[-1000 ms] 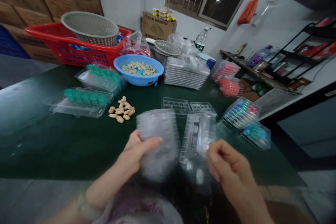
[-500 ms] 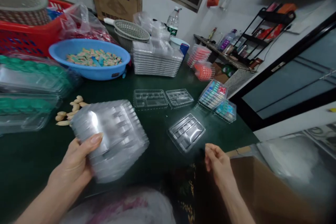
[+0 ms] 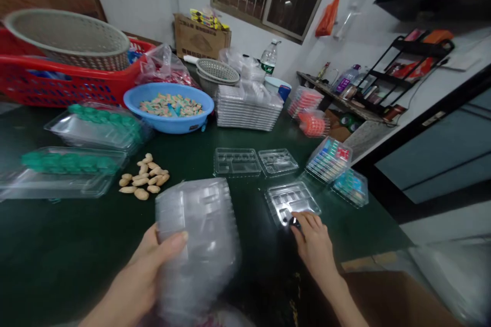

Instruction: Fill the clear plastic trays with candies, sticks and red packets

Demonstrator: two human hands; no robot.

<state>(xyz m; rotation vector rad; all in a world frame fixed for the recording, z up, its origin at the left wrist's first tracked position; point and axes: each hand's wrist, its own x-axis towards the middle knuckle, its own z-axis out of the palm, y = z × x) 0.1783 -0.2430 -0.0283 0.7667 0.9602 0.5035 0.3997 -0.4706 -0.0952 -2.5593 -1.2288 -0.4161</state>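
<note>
Slippage risk — left hand (image 3: pixel 151 263) clasps the tray stack (image 3: pixel 199 235) by one edge; right hand (image 3: pixel 312 240), fingers extended, presses a skid-prone single tray (image 3: pixel 293 198).

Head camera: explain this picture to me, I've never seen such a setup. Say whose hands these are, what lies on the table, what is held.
No machine here: a person wears a camera on the head, looking forward and down, so both bare hands are the wearer's. The left hand grips a stack of clear trays. The right hand rests its fingertips on a single tray on the dark green table. Also there: loose nuts, a blue bowl of small pieces, a red basket, more trays.
</note>
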